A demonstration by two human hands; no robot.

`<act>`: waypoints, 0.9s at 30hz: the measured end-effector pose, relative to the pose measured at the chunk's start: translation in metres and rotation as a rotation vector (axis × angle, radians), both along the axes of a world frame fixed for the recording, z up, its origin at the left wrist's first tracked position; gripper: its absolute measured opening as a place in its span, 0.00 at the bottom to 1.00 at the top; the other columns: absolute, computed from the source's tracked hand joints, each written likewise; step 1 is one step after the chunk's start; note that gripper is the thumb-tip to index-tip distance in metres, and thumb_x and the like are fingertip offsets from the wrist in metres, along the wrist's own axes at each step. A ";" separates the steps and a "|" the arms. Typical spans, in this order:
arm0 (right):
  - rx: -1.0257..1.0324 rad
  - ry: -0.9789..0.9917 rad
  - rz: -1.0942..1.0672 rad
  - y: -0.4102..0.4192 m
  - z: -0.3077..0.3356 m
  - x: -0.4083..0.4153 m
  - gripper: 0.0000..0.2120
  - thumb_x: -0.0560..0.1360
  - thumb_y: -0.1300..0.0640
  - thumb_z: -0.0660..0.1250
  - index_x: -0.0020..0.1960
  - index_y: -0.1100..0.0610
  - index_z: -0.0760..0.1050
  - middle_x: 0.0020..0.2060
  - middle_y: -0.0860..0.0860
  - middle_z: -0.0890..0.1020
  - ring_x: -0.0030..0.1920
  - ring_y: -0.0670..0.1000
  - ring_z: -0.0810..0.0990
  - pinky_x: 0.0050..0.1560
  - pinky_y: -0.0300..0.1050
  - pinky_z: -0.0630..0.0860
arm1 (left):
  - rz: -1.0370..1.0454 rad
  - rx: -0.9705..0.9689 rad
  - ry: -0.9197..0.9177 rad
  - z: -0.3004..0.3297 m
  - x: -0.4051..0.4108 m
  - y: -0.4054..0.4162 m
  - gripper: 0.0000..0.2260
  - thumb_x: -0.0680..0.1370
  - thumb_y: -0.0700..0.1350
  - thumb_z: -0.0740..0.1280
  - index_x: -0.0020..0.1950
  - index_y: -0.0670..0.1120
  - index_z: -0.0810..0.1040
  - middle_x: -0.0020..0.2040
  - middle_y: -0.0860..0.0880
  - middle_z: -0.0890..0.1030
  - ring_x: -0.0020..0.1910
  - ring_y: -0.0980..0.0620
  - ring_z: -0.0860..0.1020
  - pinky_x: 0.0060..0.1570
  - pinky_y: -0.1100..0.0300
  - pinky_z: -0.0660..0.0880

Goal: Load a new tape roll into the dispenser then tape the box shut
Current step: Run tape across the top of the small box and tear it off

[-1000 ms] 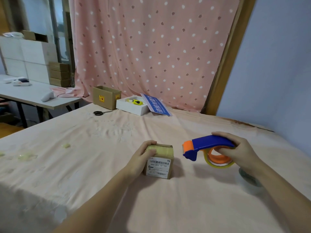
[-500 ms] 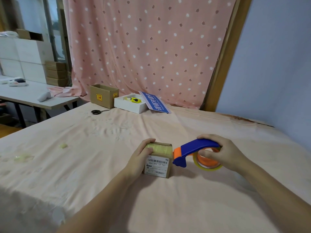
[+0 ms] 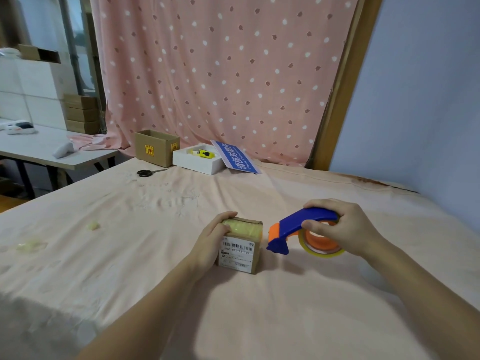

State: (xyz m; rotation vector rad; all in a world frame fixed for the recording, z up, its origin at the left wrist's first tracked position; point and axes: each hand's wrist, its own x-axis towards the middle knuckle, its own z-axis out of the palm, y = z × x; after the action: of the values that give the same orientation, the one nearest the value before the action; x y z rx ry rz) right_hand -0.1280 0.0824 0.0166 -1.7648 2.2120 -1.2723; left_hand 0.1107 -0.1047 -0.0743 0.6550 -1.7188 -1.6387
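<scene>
A small brown cardboard box [image 3: 240,249] with a white barcode label on its near face stands on the pink cloth in front of me; yellowish tape covers its top. My left hand [image 3: 211,241] presses against the box's left side, thumb on the top edge. My right hand [image 3: 345,227] grips a blue and orange tape dispenser [image 3: 298,227] that carries a yellowish tape roll [image 3: 322,246]. The dispenser's blue nose hangs just to the right of the box, a small gap between them.
At the back of the cloth-covered table [image 3: 130,242] stand an open cardboard box [image 3: 155,148], a white box [image 3: 197,159] with a yellow item inside, a blue sign [image 3: 235,158] and black scissors [image 3: 149,172]. Tape scraps [image 3: 31,245] lie at left. A grey side table [image 3: 52,149] stands far left.
My right hand carried the dispenser leftward until its nose reached the box's right side, then drew it back slightly to the right. My left hand stayed on the box.
</scene>
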 end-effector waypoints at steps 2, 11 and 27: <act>0.007 0.003 -0.014 0.007 -0.004 -0.002 0.15 0.70 0.50 0.79 0.55 0.41 0.81 0.52 0.40 0.84 0.54 0.41 0.80 0.52 0.42 0.77 | 0.002 -0.006 -0.002 0.001 -0.003 0.000 0.19 0.74 0.50 0.57 0.62 0.58 0.80 0.55 0.40 0.83 0.48 0.49 0.81 0.49 0.54 0.74; 0.009 0.095 0.024 0.013 -0.009 0.000 0.16 0.69 0.43 0.76 0.55 0.39 0.80 0.50 0.41 0.84 0.53 0.43 0.80 0.49 0.38 0.75 | 0.008 0.000 0.006 0.002 -0.005 0.001 0.19 0.74 0.49 0.58 0.61 0.58 0.81 0.57 0.42 0.83 0.49 0.49 0.80 0.51 0.52 0.74; 0.183 0.316 0.012 -0.023 -0.019 0.017 0.25 0.63 0.30 0.70 0.53 0.43 0.83 0.49 0.40 0.85 0.50 0.46 0.82 0.53 0.46 0.78 | 0.018 0.112 0.099 0.002 -0.007 -0.007 0.20 0.78 0.53 0.57 0.68 0.59 0.77 0.56 0.43 0.86 0.55 0.43 0.84 0.58 0.46 0.77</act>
State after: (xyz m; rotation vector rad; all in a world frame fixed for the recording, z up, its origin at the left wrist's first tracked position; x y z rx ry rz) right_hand -0.1113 0.0590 -0.0019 -2.0161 2.3776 -0.8018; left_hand 0.1037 -0.1119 -0.0718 0.6291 -1.5561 -1.7355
